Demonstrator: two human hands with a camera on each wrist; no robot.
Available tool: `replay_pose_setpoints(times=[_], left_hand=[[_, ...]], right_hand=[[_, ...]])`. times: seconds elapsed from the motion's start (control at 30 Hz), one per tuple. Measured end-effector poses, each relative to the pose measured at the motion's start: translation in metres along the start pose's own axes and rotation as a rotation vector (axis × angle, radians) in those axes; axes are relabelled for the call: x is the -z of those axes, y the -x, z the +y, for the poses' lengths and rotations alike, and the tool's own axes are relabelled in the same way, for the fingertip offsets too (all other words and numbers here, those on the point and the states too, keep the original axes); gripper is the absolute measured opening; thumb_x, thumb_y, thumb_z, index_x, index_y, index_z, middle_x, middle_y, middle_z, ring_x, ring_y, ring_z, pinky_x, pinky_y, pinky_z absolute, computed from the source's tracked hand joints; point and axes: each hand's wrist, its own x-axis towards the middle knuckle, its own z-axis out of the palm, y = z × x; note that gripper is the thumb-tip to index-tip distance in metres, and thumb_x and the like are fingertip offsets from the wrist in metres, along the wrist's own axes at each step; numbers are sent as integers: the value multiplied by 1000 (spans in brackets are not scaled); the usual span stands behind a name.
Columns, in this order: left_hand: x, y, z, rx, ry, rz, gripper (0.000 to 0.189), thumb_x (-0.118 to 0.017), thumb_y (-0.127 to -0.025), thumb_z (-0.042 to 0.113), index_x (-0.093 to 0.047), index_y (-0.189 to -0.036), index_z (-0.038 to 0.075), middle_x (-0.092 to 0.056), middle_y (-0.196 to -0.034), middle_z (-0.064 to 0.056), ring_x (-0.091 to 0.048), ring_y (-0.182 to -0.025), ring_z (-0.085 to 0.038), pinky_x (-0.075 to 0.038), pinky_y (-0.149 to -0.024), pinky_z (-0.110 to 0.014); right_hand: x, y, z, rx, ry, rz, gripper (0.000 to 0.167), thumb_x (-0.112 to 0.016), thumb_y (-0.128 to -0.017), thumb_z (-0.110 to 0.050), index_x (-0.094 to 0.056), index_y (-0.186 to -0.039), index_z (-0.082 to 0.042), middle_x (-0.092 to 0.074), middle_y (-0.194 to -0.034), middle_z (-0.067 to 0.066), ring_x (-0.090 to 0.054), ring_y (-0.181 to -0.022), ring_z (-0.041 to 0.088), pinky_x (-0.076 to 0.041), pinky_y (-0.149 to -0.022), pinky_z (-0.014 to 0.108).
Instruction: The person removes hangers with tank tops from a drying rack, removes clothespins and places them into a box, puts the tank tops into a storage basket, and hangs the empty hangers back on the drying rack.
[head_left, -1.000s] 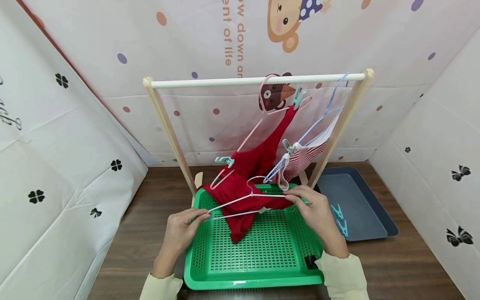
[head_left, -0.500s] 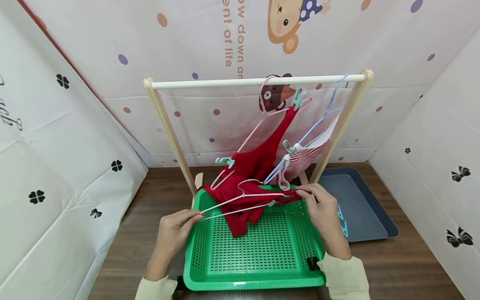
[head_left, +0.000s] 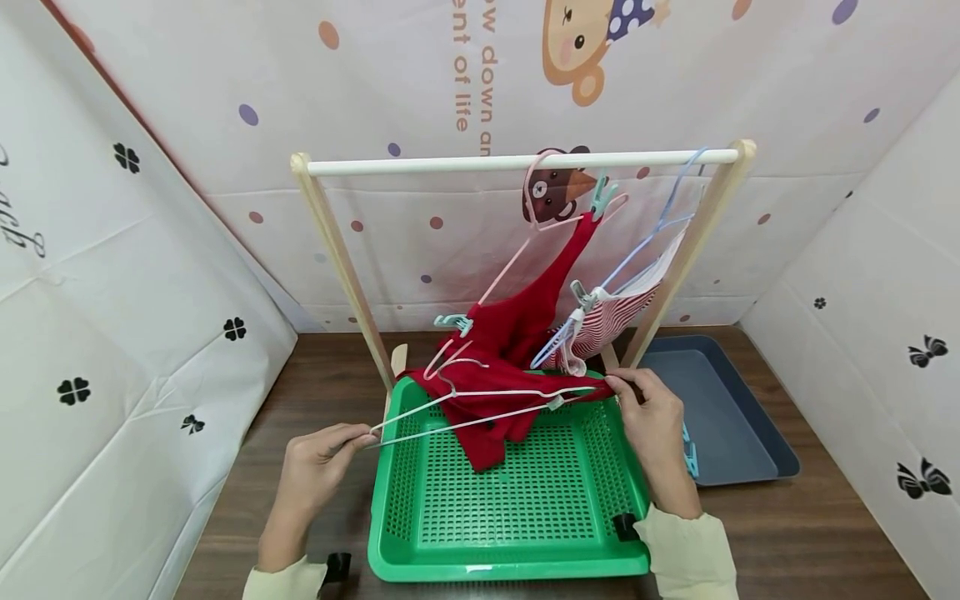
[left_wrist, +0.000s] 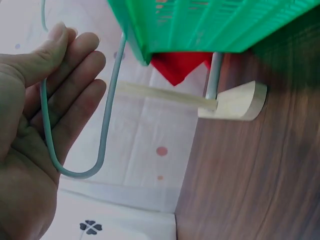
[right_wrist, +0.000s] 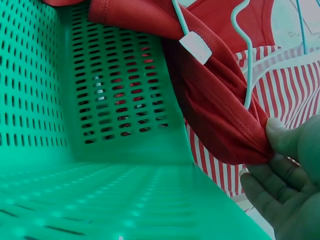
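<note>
My left hand (head_left: 318, 467) pinches one end of a thin pale hanger (head_left: 465, 425) between thumb and fingers. That end's rounded loop (left_wrist: 80, 174) lies across the fingers in the left wrist view. My right hand (head_left: 651, 425) pinches a gathered corner of red cloth (right_wrist: 220, 110) at the basket's right back. The hanger's far end runs into this cloth, beside a small white tag (right_wrist: 196, 47). Red fabric (head_left: 480, 450) drapes over the back rim into the green basket (head_left: 510, 571). Behind it, a red garment (head_left: 506, 321) is clipped to a pink hanger (head_left: 506, 268).
A wooden rack with a white rod (head_left: 420, 166) stands behind the basket. A red-and-white striped garment (head_left: 611, 323) is clipped to a blue hanger (head_left: 666, 208) at its right. A grey tray (head_left: 738, 433) with blue clothespins (head_left: 689, 452) lies to the right.
My left hand has moved left and toward me, drawing the hanger with it. My right hand has let go of the hanger's right end, shifted slightly right and now pinches the red cloth.
</note>
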Motion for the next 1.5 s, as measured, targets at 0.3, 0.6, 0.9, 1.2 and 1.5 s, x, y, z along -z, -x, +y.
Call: replay_pose_setpoints(times=[0.3,0.6,0.9,1.2,1.5], left_hand=[[8,4,0,17,-48,23,29,-88,-72,-17,-84,-93,2,-80,-87,-1,-76,-77,-10,-56,-73,-13],[18,9,-1,48,-77,20,31,-88,-71,-16,-84,-93,5,-80,-87,-1,-76,-79,-5,-56,-75,-12],[42,19,0,100,-158,29,32,-90,-71,-14,-85,-93,8,-80,-89,2,-72,-83,6,-54,-72,-10],[53,26,-2,171,-133,47,31,-87,-73,-18,-85,-92,6,-81,-89,-2,-70,-87,11,-54,-73,-9],[64,29,-7,174,-186,123,33,-88,-68,-21,-85,-88,4,-79,-82,-7,-67,-82,16,-51,-68,-7]], right_hand=[[-1,2,2,-64,40,-14,8,-80,-95,-2,-80,-102,2,-73,-90,12,-57,-67,19,-38,-57,12],[-1,3,1,-131,71,-77,9,-79,-97,-6,-80,-104,-1,-76,-98,12,-64,-77,24,-40,-64,13],[-1,4,1,-134,84,-101,7,-79,-97,-4,-80,-103,-1,-76,-98,13,-67,-80,28,-43,-66,18],[-2,3,1,-170,94,-148,9,-78,-97,-3,-81,-105,-1,-76,-100,14,-69,-84,29,-50,-69,32],[-1,3,3,-163,87,-129,6,-78,-97,-2,-81,-102,-2,-77,-99,13,-70,-84,29,-47,-70,24]])
